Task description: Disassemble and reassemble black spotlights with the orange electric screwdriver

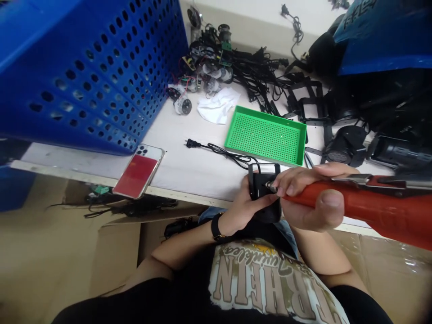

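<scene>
My left hand [241, 208] is closed round a black housing [266, 214] with a frame-like bracket at its top, held at the table's front edge. A black power cord [232, 155] runs from the housing to a two-pin plug lying on the table. In my right hand [312, 195] is a red power screwdriver [367, 207] with a metal lever along its side. Its front end, partly hidden by my fingers, points at the housing near my left thumb. I cannot make out whether a screw is there.
A green perforated tray [270, 135] lies just beyond the housing. A tall blue crate [101, 76] stands left, with a red-backed phone [139, 171] near the edge. Behind are a white cloth [218, 105], piled black cords [256, 67], small motors and black housings [346, 146].
</scene>
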The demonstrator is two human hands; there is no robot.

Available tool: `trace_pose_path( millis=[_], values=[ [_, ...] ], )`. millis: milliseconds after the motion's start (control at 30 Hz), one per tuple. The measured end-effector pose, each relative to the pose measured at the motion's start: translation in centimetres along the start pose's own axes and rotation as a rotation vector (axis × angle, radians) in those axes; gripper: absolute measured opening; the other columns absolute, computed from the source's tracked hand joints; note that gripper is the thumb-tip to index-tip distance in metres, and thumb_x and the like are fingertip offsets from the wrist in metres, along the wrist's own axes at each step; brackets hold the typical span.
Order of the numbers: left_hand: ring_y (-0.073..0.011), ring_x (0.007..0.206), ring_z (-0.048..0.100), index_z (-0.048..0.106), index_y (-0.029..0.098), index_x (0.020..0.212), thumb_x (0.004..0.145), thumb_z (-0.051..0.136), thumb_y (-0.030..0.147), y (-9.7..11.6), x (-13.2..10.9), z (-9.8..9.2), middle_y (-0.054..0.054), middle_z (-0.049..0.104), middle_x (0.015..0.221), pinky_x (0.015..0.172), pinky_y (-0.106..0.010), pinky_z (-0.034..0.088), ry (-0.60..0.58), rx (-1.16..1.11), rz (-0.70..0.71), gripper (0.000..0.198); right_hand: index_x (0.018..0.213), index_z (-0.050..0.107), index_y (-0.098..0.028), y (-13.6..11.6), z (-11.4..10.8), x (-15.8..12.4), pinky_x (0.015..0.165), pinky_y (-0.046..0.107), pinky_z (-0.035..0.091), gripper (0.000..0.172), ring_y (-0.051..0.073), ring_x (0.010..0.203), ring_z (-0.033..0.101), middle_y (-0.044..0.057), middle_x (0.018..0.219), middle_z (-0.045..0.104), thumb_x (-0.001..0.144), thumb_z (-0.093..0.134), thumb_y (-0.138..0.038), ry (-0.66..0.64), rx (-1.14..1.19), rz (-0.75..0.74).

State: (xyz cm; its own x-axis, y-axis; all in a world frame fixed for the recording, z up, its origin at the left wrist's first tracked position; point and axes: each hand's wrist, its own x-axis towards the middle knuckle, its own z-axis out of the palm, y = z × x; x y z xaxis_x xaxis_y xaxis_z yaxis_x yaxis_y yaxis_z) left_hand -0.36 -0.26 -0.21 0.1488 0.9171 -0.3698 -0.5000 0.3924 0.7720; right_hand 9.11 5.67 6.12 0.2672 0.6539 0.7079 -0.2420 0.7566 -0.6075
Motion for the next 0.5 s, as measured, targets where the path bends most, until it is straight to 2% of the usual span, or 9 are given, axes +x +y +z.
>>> trace_pose_path(
  millis=[167, 267, 400, 500],
  values=[
    [-0.0237, 0.109, 0.061, 0.056, 0.023, 0.112, 0.073, 0.096, 0.040, -0.1, 0.0, -0.2, -0.002, 0.066, 0.110, 0.103, -0.043, 0.046, 0.031, 0.094, 0.063, 0.058, 0.105, 0.072, -0.021, 0.1, 0.2, -0.2, 0.035, 0.027, 0.047, 0.018, 0.013, 0.035, 0.049, -0.008, 0.052, 0.053, 0.091, 0.065, -0.030, -0.015, 0.055, 0.027],
    [-0.0243, 0.113, 0.061, 0.058, 0.023, 0.113, 0.073, 0.097, 0.039, 0.0, 0.1, -0.3, -0.002, 0.066, 0.112, 0.106, -0.043, 0.045, 0.030, 0.075, 0.063, 0.058, 0.105, 0.072, -0.023, 0.1, 0.2, -0.2, 0.035, 0.026, 0.047, 0.018, 0.012, 0.034, 0.047, -0.009, 0.052, 0.052, 0.091, 0.065, -0.031, 0.003, 0.049, 0.027],
    [-0.0237, 0.110, 0.064, 0.060, 0.023, 0.115, 0.066, 0.100, 0.036, 0.2, 0.5, -0.3, -0.001, 0.068, 0.109, 0.103, -0.042, 0.047, 0.008, -0.101, -0.061, 0.064, 0.113, 0.072, -0.023, -0.8, -0.4, 0.1, 0.041, 0.030, 0.053, 0.026, 0.012, 0.036, 0.049, -0.008, 0.054, 0.056, 0.094, 0.062, -0.036, 0.025, 0.001, 0.088],
    [-0.0214, 0.102, 0.066, 0.061, 0.022, 0.116, 0.062, 0.100, 0.031, 0.2, 0.7, -0.4, -0.001, 0.071, 0.106, 0.098, -0.040, 0.050, -0.001, -0.194, -0.126, 0.067, 0.115, 0.072, -0.025, -2.0, -1.2, 0.7, 0.045, 0.035, 0.058, 0.027, 0.014, 0.040, 0.054, -0.008, 0.058, 0.061, 0.094, 0.062, -0.038, -0.032, -0.013, 0.132]
  ],
)
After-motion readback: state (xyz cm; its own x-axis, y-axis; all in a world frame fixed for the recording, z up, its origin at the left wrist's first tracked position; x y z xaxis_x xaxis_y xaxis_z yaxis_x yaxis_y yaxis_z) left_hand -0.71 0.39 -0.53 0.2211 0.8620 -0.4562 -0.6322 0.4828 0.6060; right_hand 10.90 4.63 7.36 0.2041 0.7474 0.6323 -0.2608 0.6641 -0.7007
